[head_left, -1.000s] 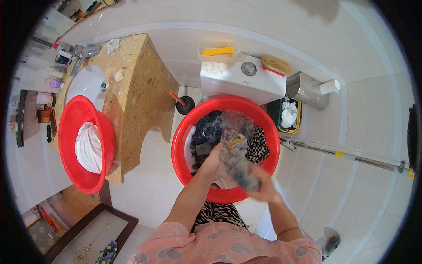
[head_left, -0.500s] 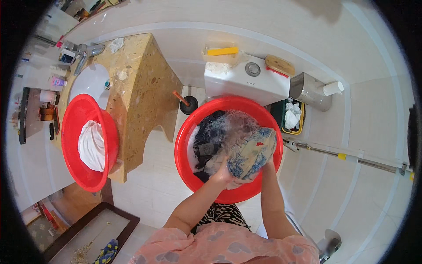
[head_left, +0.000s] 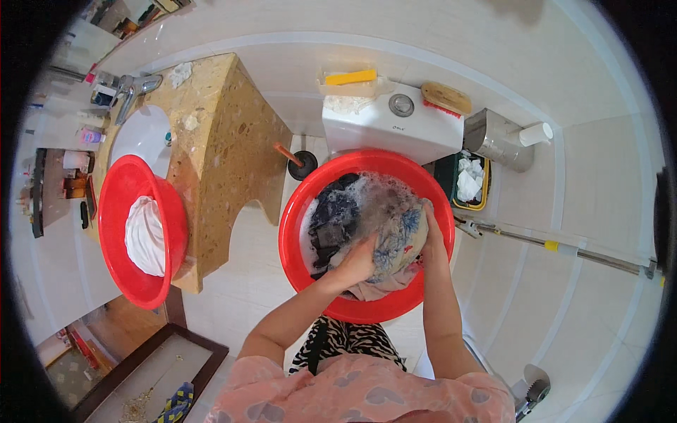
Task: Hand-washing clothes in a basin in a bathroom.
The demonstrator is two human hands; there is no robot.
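A wet beige garment with a blue print [head_left: 396, 247] is bunched up between my two hands, over the right part of a large red basin [head_left: 288, 243]. My left hand [head_left: 361, 259] grips it from the left, fingers curled into the cloth. On the other side my right hand [head_left: 435, 229] is closed round its right edge, its fingertips partly hidden. Foamy, cloudy water [head_left: 384, 190] fills the basin. Dark clothes [head_left: 331, 218] lie soaking at its left, and a pale cloth [head_left: 377, 289] bulges up below the printed garment.
A second red basin [head_left: 116, 268] holding white cloth [head_left: 146, 236] rests on the stone washstand [head_left: 211, 141] at left. Behind the large basin are a toilet cistern [head_left: 381, 130] with a brush [head_left: 446, 97], a plunger [head_left: 303, 166] and a waste bin [head_left: 486, 194]. A metal pole [head_left: 599, 259] runs along the right.
Both hands have drawn the printed garment lower and squeezed it into a smaller bundle. My left hand has turned further over the cloth; the right has shifted slightly up its edge.
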